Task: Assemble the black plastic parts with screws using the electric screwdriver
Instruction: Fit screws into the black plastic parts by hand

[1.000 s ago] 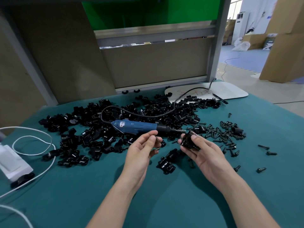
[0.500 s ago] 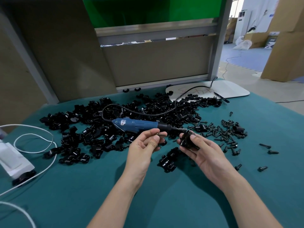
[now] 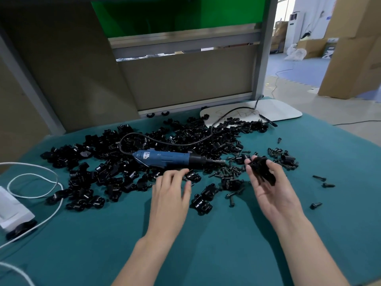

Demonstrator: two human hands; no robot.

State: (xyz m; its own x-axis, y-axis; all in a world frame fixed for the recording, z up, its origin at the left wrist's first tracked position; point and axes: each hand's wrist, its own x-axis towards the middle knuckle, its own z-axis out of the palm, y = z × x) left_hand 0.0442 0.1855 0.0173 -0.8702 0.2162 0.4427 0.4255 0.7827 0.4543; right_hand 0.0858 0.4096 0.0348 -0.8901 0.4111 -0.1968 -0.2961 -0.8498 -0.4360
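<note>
A blue electric screwdriver [image 3: 165, 158] lies on the green table [image 3: 103, 244] over a wide heap of black plastic parts [image 3: 127, 162], its bit pointing right. My left hand [image 3: 171, 190] hovers just below the screwdriver, palm down, fingers spread, holding nothing. My right hand [image 3: 268, 186] is palm up to the right of the bit and cradles a black plastic part [image 3: 261, 170] in its fingers. Loose black screws [image 3: 226, 174] are scattered between and beyond my hands. Two joined black parts [image 3: 203, 200] lie between my hands.
A white power adapter [image 3: 12, 211] with a white cable [image 3: 37, 182] sits at the left table edge. A white board [image 3: 278, 112] lies at the back right. A partition panel [image 3: 185, 79] stands behind the table. A few stray screws [image 3: 321, 181] lie at far right.
My left hand has drawn away from the right hand, down and left, and opened flat. My right hand has moved right with the black part, turning palm up.
</note>
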